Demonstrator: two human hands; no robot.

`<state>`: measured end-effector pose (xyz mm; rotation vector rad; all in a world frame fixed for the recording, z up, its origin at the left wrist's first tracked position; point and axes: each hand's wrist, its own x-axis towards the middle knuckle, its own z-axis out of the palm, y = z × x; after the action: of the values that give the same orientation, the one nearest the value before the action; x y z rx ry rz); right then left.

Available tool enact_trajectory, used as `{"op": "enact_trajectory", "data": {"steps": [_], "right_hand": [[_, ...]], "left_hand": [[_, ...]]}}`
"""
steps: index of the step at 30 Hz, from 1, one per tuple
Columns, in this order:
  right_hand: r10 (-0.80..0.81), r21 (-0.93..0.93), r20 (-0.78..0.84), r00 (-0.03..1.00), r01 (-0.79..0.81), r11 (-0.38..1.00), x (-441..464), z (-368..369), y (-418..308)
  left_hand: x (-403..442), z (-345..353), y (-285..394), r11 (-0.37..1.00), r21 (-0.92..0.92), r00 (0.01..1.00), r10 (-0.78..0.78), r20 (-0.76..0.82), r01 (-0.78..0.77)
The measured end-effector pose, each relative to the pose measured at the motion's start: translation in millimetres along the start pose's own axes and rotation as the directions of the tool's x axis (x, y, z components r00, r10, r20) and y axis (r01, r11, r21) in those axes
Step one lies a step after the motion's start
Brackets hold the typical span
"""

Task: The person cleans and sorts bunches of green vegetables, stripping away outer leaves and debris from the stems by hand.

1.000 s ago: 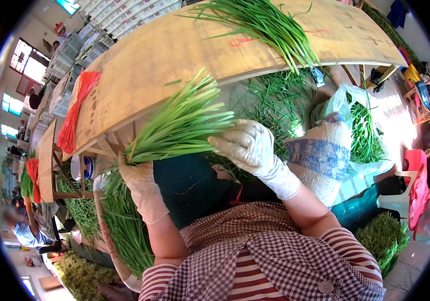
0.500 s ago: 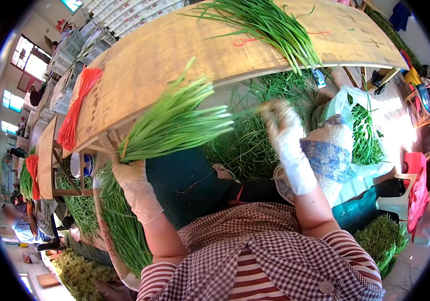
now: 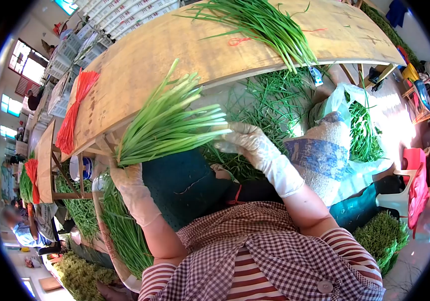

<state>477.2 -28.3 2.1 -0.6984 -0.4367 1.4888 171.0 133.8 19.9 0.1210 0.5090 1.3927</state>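
A fanned bunch of long green stalks (image 3: 169, 120) is held above my lap, its pale ends toward the upper right. My left hand (image 3: 128, 180), in a whitish glove, is wrapped round the bunch's lower left end. At the bunch's right side, my gloved right hand (image 3: 247, 142) has its fingers pinched at the tips of the pale ends; what exactly lies between them is too small to tell. Below the bunch, a dark green cloth (image 3: 182, 185) covers my lap. Loose green leaves (image 3: 270, 108) are scattered on the floor beyond my right hand.
A wooden table (image 3: 139, 65) stretches across the front, with another green bunch (image 3: 265, 30) and red ties (image 3: 77, 113) on it. At right are a woven sack (image 3: 320, 155) and a plastic bag (image 3: 370, 168). A basket of greens (image 3: 124, 226) stands at left. Another person (image 3: 27, 231) sits far left.
My right hand moved away from the stalks to the right, then came back to their pale ends. The bunch in my left hand has shifted slightly left.
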Motion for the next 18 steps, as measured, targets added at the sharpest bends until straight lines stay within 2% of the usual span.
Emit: {"op": "enact_trajectory", "data": {"steps": [2, 5, 8, 11, 14, 15, 18], "right_hand": [[0.047, 0.11, -0.006, 0.999, -0.046, 0.993, 5.4, -2.5, 12.0], [-0.024, 0.151, -0.097, 0.995, 0.039, 0.988, -1.6, 14.5, 9.3], [-0.034, -0.098, -0.08, 0.996, 0.026, 0.995, -1.3, 6.3, 5.9], [0.063, -0.159, -0.012, 0.998, -0.064, 0.985, -3.0, 1.4, -1.3], [0.218, -0.487, -0.028, 0.976, -0.204, 0.849, -8.6, 6.5, -15.6], [0.187, -0.516, 0.01, 0.982, -0.155, 0.843, -7.0, 3.1, -12.6], [-0.021, -0.512, -0.128, 0.992, -0.048, 0.857, 10.4, -18.4, 1.3]], "left_hand": [[-0.1, -2.0, -1.0, 1.0, -0.016, 1.0, 0.0, 0.015, 0.001], [-4.2, -0.2, -6.6, 1.0, -0.021, 1.0, 0.017, 0.014, -0.017], [-6.9, 2.1, -8.3, 1.0, -0.024, 1.0, 0.018, 0.018, -0.017], [-4.8, -1.2, -5.4, 1.0, 0.023, 0.996, 0.003, 0.094, -0.005], [0.4, -6.6, -0.3, 0.999, 0.037, 0.989, -0.022, 0.149, 0.017], [1.6, -5.3, 0.8, 0.999, 0.039, 0.99, -0.033, 0.136, 0.028], [1.9, -5.0, 3.5, 0.997, 0.057, 0.99, -0.051, 0.134, 0.044]]}}
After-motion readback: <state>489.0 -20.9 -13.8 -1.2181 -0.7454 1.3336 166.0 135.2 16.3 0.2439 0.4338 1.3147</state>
